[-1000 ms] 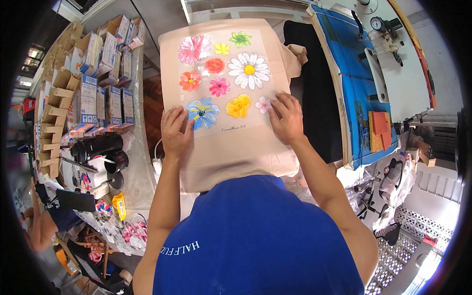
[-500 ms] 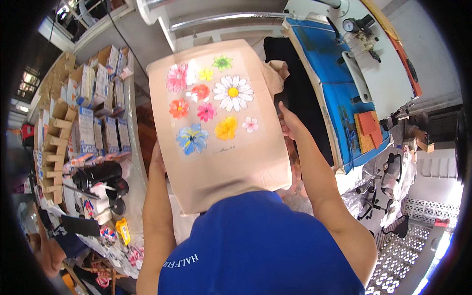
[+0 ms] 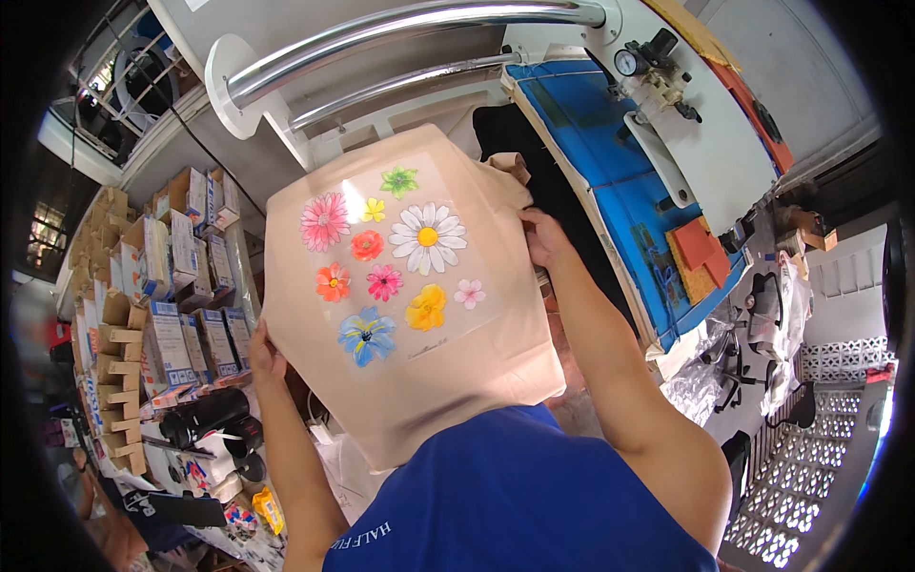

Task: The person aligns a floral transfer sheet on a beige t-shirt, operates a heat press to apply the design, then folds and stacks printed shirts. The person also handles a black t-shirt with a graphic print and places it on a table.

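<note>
A beige T-shirt [image 3: 457,367] is spread in front of me, with a bunched part like a sleeve at its upper right. On it lies a clear, glossy film sheet [image 3: 434,296] printed with colourful flowers, among them a white daisy [image 3: 428,236] and a blue bloom [image 3: 366,337]. My left hand [image 3: 266,355] grips the shirt's left edge, its fingertips partly hidden by the fabric. At the opposite edge, just below the bunched part, my right hand [image 3: 545,237] pinches the cloth. What supports the shirt is covered by it.
A heat press's blue platen [image 3: 610,181], with orange pads [image 3: 701,250] and a gauge [image 3: 627,63], stands at the right beside a black pad [image 3: 534,143]. Chrome bars [image 3: 410,33] cross the far side. Boxes [image 3: 172,343] line the left, near a yellow packet [image 3: 268,510].
My view has shifted, so the shirt sits lower and more tilted. My left hand has come out to the shirt's left edge, and my right hand has closed on the right edge.
</note>
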Available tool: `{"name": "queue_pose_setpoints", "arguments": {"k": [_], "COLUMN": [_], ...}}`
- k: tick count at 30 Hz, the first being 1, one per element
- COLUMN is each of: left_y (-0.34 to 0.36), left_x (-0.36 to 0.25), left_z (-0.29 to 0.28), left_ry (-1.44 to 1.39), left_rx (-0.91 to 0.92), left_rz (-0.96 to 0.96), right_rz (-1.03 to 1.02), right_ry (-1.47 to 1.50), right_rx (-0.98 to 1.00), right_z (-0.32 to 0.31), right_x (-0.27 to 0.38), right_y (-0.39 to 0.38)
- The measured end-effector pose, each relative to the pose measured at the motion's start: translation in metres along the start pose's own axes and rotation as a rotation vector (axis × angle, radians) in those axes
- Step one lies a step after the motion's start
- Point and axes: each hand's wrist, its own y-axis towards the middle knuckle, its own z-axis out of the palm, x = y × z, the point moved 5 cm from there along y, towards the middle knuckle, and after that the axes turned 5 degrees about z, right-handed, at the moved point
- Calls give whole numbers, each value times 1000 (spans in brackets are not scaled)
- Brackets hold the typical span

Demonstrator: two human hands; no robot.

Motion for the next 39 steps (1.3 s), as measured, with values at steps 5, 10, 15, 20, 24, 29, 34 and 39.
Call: {"name": "queue_pose_setpoints", "arguments": {"k": [5,10,15,20,24,29,34,39], "left_y": [-10,-31,-36,-47,-51,-48,-39,-37], "left_x": [-30,-34,-51,-65,-71,-77,-73,-59], "left_z": [-7,-34,-8,-1,1,0,-9,-22], "left_ry": [256,445,316,439,498,543,627,310], "left_rx": [-210,-218,-184,-184,-170,-159,-146,-51], "left_rz": [271,415,434,442,487,482,420,378], "right_rz": [-423,-624,-831,-770,-823,-848,-845,-636], "right_ry": [-47,-660,-488,-388,-558,-584,-471,-303], "right_rx": [-201,-586,-573,-545,-594,-610,-472,-557], "right_z": [-10,5,-23,-19,-11,-16,-39,-21], "right_x": [29,34,29,29,33,33,29,22], "right_y": [-19,-40,-32,-30,-32,-31,-14,-16]}}
